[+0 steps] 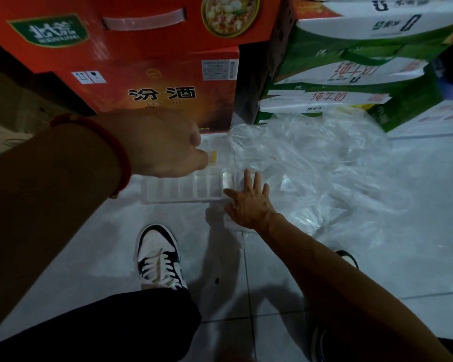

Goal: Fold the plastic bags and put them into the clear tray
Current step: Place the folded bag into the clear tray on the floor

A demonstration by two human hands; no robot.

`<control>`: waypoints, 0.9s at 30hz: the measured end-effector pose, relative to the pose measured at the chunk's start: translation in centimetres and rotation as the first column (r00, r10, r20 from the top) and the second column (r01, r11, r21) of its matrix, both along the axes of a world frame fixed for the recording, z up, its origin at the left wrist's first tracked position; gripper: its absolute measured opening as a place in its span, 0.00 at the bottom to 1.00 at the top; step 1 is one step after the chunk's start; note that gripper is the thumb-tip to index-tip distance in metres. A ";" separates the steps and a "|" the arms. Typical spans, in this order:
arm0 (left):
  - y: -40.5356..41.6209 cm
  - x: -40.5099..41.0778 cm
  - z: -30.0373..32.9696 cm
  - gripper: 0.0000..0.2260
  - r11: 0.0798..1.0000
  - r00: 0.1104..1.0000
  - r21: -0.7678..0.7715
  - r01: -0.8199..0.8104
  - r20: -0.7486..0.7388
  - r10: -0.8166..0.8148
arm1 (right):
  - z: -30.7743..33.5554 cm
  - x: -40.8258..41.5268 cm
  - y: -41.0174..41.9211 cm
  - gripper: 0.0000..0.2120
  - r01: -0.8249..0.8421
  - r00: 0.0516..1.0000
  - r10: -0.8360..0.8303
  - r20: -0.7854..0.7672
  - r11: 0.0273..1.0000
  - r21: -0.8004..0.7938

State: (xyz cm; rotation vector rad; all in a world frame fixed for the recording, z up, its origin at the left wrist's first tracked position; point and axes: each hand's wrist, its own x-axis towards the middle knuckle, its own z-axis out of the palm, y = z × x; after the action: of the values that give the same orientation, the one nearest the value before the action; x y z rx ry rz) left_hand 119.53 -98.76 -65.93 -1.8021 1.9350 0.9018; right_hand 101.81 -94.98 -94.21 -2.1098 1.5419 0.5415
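Note:
A clear tray lies on the tiled floor in front of a red box, with a row of folded plastic bags standing in it. A loose heap of clear plastic bags spreads to its right. My left hand hovers over the tray's back part with fingers curled under; what they hold is hidden. My right hand is spread flat, fingers straight, at the tray's right end, touching the folded bags and the edge of the heap.
A red carton stands right behind the tray. Stacked green and white milk cartons stand behind the bag heap. My left shoe is planted on the floor just in front of the tray.

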 end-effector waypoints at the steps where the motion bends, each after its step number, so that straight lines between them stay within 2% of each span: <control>1: 0.0 -0.1 0.0 0.20 1.000 1.000 -0.001 -0.001 0.003 0.001 | -0.3 0.0 0.0 0.29 -0.012 1.000 0.012 -0.022 1.000 0.004; 5: 0.1 -0.4 0.0 0.19 1.000 1.000 0.010 -0.010 0.024 0.009 | -1.1 0.2 -0.4 0.30 -0.019 0.998 0.020 -0.057 1.000 0.014; 20: -0.1 -0.2 -0.3 0.22 0.999 0.999 0.036 -0.031 0.016 0.031 | -1.2 1.7 -1.9 0.33 0.081 0.997 -0.082 -0.007 0.993 -0.090; 24: -0.2 0.0 -0.2 0.22 0.999 0.999 0.039 -0.033 0.013 0.033 | -1.4 1.6 -2.5 0.33 0.061 0.997 -0.064 -0.043 0.996 -0.064; 27: -0.3 -0.1 0.0 0.22 0.999 1.000 0.040 -0.010 0.017 0.010 | 0.1 0.8 -1.7 0.32 0.068 0.997 -0.067 0.032 0.997 -0.038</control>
State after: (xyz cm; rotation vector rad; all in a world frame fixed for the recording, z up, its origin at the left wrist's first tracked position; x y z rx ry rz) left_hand 119.46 -99.01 -65.97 -1.7922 1.8856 0.9193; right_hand 102.64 -96.73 -94.10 -2.0768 1.6128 0.4561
